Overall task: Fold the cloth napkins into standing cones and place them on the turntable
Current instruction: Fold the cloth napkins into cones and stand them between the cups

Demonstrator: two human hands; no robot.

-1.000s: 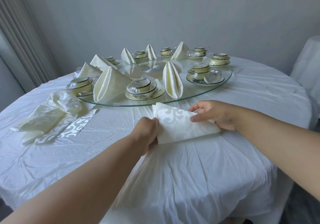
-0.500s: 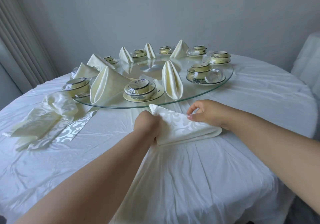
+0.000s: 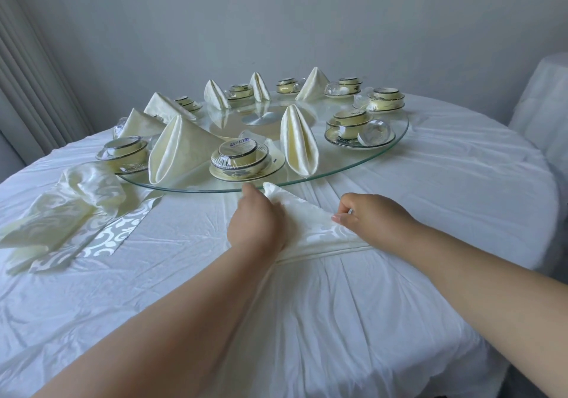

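At frame centre, the left hand [image 3: 256,222] grips the folded napkin [image 3: 310,224], fingers curled; the right hand [image 3: 373,217] pinches its edge, probably to shape the cone.

Napkin [image 3: 310,222] btwn hands, before turntable [image 3: 384,148]

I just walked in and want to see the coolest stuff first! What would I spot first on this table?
First, the big round glass turntable in the middle of the white table, ringed with pointy cream napkin cones standing between wrapped bowls. Next, right at its near edge, the left hand and right hand hold a patterned napkin in mid-fold. To the left lies a heap of unfolded napkins.
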